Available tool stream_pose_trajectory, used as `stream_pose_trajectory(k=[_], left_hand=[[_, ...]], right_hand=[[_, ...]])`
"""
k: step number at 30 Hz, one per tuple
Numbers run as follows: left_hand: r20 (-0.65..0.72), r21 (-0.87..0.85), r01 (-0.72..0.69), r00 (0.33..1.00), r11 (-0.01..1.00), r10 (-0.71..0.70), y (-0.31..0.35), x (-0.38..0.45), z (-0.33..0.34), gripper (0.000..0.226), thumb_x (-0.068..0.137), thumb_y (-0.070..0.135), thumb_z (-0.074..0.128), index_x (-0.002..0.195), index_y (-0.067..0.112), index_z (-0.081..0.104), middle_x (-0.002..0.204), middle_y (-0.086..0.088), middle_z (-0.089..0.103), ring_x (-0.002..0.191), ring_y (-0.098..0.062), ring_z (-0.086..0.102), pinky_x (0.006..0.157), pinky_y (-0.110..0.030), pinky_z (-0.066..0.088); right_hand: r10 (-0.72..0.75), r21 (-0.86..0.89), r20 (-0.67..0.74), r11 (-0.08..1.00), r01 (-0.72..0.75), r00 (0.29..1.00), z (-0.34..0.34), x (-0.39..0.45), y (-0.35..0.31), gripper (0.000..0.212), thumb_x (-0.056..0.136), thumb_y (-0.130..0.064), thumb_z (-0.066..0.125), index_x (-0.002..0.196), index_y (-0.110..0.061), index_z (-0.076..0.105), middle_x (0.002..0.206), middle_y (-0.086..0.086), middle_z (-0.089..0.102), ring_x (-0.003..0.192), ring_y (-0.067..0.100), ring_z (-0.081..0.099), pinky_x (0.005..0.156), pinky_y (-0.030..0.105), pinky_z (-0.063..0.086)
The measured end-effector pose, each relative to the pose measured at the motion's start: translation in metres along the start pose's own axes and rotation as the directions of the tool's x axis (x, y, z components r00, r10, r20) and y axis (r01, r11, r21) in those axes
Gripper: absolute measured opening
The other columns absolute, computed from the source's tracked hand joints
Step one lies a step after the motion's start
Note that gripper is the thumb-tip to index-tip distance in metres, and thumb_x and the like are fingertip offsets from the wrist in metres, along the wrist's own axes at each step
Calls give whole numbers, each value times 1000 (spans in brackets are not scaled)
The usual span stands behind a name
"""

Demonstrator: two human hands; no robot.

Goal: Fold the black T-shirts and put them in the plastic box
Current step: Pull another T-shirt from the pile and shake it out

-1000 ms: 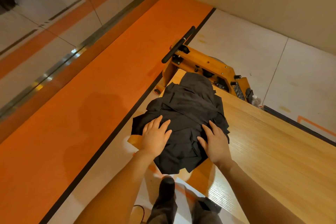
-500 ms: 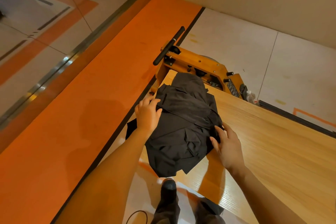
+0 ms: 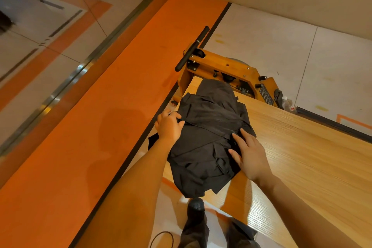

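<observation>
Lying in a rumpled heap, the black T-shirts (image 3: 209,139) are seen at the centre of the frame, on the near-left corner of the wooden table (image 3: 302,157). The long axis of the heap runs from the lower centre of the frame up towards the upper centre; a rounded end points up at the orange machine (image 3: 227,72), and a ragged hem hangs over the table edge at the bottom. The left hand (image 3: 169,127) is placed at the heap's left edge, its fingers curled over the cloth's border; whether cloth is actually pinched cannot be told. The right hand (image 3: 249,157) is laid flat on the heap's right side, fingers straight and slightly spread, pressed on the fabric. An orange floor strip (image 3: 100,127) is seen at the left, a black shoe (image 3: 196,207) below the heap, and a small bottle (image 3: 286,103) at the machine's right end.
</observation>
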State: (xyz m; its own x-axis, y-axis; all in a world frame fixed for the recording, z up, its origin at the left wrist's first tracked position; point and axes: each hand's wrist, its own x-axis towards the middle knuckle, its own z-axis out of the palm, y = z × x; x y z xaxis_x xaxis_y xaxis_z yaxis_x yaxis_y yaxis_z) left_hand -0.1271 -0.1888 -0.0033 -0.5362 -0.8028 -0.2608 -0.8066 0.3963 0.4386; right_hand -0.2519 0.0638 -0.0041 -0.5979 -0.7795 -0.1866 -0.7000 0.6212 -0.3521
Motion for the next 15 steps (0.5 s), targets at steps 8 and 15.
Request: stream_pose_trajectory(k=[8, 15], left_hand=[[-160, -350, -163, 981, 923, 112, 8, -3, -16, 5, 88, 11, 66, 91, 9, 63, 106, -8, 65, 97, -27, 61, 85, -40, 50], [-65, -523, -175, 984, 834, 166, 6, -26, -38, 11, 87, 11, 70, 94, 13, 61, 80, 4, 63, 80, -6, 62, 72, -11, 48]], right_hand=[[37, 45, -74, 998, -33, 997, -3, 14, -14, 52, 94, -33, 63, 139, -11, 53, 146, 15, 47, 134, 36, 43, 110, 50, 37], [-105, 188, -70, 975, 116, 992, -23, 54, -75, 86, 83, -52, 70, 151, -16, 33, 155, 5, 37, 144, 24, 31, 118, 42, 22]])
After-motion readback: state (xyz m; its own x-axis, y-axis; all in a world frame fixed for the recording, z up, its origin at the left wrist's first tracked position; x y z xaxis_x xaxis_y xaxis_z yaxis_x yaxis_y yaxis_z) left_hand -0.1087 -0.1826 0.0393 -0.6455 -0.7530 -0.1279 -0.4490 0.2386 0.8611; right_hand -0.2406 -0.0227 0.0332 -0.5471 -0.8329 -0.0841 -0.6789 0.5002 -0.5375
